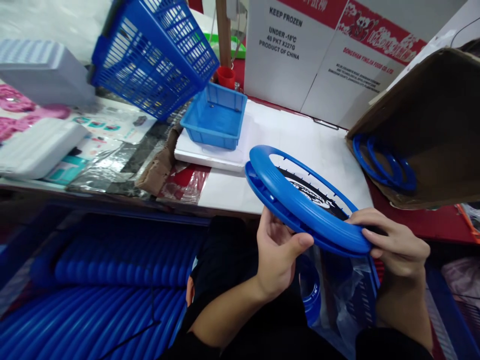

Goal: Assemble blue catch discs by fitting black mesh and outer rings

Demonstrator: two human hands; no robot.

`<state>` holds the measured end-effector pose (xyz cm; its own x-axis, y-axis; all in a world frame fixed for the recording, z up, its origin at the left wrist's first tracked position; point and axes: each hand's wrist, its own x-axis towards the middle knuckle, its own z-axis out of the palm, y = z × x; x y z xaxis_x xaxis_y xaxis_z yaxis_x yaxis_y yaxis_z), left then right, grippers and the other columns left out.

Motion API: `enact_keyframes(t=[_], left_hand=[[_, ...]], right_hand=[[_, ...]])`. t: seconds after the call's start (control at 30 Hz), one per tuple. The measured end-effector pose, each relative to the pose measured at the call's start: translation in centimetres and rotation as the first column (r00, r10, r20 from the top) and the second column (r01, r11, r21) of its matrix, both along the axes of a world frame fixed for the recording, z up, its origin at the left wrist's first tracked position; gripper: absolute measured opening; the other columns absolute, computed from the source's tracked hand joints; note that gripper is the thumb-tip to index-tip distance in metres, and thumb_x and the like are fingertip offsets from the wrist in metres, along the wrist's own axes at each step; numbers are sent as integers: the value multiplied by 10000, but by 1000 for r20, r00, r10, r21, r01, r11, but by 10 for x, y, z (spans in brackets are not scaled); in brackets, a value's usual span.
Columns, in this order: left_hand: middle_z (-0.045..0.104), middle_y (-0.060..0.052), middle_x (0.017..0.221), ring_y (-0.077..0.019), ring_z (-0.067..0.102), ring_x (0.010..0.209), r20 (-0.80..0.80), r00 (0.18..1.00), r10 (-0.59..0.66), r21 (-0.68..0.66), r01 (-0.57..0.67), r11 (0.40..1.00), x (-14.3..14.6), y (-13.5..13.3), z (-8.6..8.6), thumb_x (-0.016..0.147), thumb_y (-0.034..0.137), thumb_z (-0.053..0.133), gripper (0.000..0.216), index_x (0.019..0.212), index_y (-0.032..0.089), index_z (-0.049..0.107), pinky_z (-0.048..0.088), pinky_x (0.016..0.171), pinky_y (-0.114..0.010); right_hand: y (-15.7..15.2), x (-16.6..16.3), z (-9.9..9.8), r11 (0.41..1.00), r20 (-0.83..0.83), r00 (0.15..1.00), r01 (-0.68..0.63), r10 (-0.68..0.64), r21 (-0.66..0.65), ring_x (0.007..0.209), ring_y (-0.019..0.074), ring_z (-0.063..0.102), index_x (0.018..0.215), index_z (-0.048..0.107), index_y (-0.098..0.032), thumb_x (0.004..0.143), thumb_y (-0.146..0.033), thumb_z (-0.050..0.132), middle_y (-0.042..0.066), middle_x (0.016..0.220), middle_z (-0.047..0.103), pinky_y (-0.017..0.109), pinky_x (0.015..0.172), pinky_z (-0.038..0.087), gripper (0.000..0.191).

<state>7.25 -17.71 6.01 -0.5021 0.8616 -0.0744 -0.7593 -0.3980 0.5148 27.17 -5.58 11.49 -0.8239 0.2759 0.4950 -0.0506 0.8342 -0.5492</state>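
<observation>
Hands gripped a blue ring (307, 207) over the white board (300, 135); left hand (279, 252) fingers curled underneath; right hand (393, 245) fingers pinched its rim.

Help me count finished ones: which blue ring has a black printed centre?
The blue ring held between left hand and right hand. The rings in the cardboard box are open hoops; the stacked rings at lower left show only edges.

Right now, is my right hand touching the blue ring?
Touching. The head view shows the right hand gripping the blue ring at its near edge.
</observation>
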Motion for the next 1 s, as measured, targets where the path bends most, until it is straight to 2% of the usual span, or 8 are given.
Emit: enact_keyframes(t=[0.17, 0.47, 0.57, 0.67, 0.73, 0.8, 0.9, 1.0], left_hand=[[786, -48, 1076, -213, 780, 942, 3, 1000, 5, 10, -5, 1000, 1, 1, -2, 636, 450, 1069, 833, 1347, 263, 677, 668, 867, -318], [779, -44, 1100, -229, 781, 971, -18, 1000, -25, -10, 25, 1000, 3, 0, -3, 637, 481, 1063, 900, 1403, 283, 635, 664, 881, -338], [779, -51, 1116, -228, 778, 975, -10, 999, -32, 5, 32, 999, 3, 0, -2, 646, 462, 1061, 852, 1364, 273, 645, 666, 880, -339], [768, -32, 1015, -246, 774, 1029, -14, 999, -44, 13, 44, 999, 1, -1, 0, 686, 446, 1040, 723, 1280, 259, 674, 661, 954, -372], [754, -19, 946, -231, 775, 977, -11, 998, -57, -4, 57, 998, -3, -5, 2, 730, 431, 1012, 598, 1203, 250, 693, 667, 938, -366], [753, -18, 930, -178, 753, 829, 2, 997, -74, -51, 74, 996, -8, -12, 3, 784, 434, 971, 485, 1136, 237, 703, 667, 785, -290], [755, -23, 941, -123, 684, 691, 4, 996, -91, -178, 91, 980, -17, -25, 1, 811, 460, 945, 447, 1100, 220, 703, 578, 586, -197], [746, -27, 950, -164, 717, 818, -21, 995, -97, -327, 85, 941, -22, -34, -8, 745, 455, 986, 513, 1094, 207, 702, 605, 682, -228]], right_hand=[[-4, 0, 1, 1000, 4, 1000, -23, 23, -8, 1046, 259, 743, 1532, 654, -335, 1089, -292, 624, 122, 1228, 787, 432, 824, 631, 446], [-4, 1, 0, 999, 3, 999, -36, 37, -22, 1070, 240, 745, 1526, 661, -328, 1097, -274, 606, 115, 1251, 785, 407, 876, 631, 436], [-4, 0, 1, 999, 1, 999, -35, 35, -20, 1059, 242, 757, 1520, 666, -332, 1098, -287, 607, 115, 1237, 796, 402, 861, 639, 429], [-6, 0, 2, 1000, 32, 999, -16, 16, -4, 1071, 241, 766, 1516, 667, -355, 1107, -292, 592, 109, 1246, 804, 410, 876, 650, 420], [-11, 3, -1, 999, 69, 998, 9, -11, 33, 1088, 233, 766, 1528, 651, -366, 1104, -271, 599, 106, 1258, 806, 409, 897, 656, 438], [-18, 7, -7, 995, 107, 993, 32, -42, 91, 1132, 234, 761, 1553, 625, -366, 1072, -195, 642, 112, 1301, 797, 406, 923, 660, 511], [-31, 11, -24, 981, 143, 985, 72, -99, 180, 1200, 246, 744, 1556, 618, -356, 1007, -74, 676, 121, 1387, 769, 417, 951, 667, 620], [-44, 6, -50, 956, 153, 979, 88, -135, 278, 1246, 261, 721, 1450, 701, -270, 1021, -70, 627, 155, 1404, 758, 445, 977, 667, 479]])
